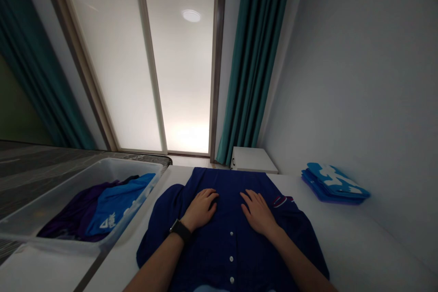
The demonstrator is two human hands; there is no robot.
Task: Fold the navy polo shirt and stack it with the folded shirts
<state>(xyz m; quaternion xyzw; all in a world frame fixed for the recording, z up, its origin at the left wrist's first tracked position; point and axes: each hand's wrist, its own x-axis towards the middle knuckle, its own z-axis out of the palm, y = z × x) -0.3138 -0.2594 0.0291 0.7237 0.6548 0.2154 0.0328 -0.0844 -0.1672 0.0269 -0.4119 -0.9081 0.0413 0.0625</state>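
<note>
A dark blue button-up shirt [229, 237] lies spread on a white table [359, 246] in front of me, its white buttons running down the middle. My left hand [201, 207], with a black watch on the wrist, rests flat on the shirt left of the buttons, fingers stretched out. My right hand [258, 212] lies flat on the shirt right of the buttons, fingers apart. Neither hand holds anything. A red and white striped sleeve trim [282, 200] shows beside my right hand.
A clear plastic bin [44, 200] at the left holds purple and bright blue garments [116, 207]. A folded stack of blue and white clothes [333, 183] sits at the far right by the wall. A small white cabinet [253, 159] stands beyond the table.
</note>
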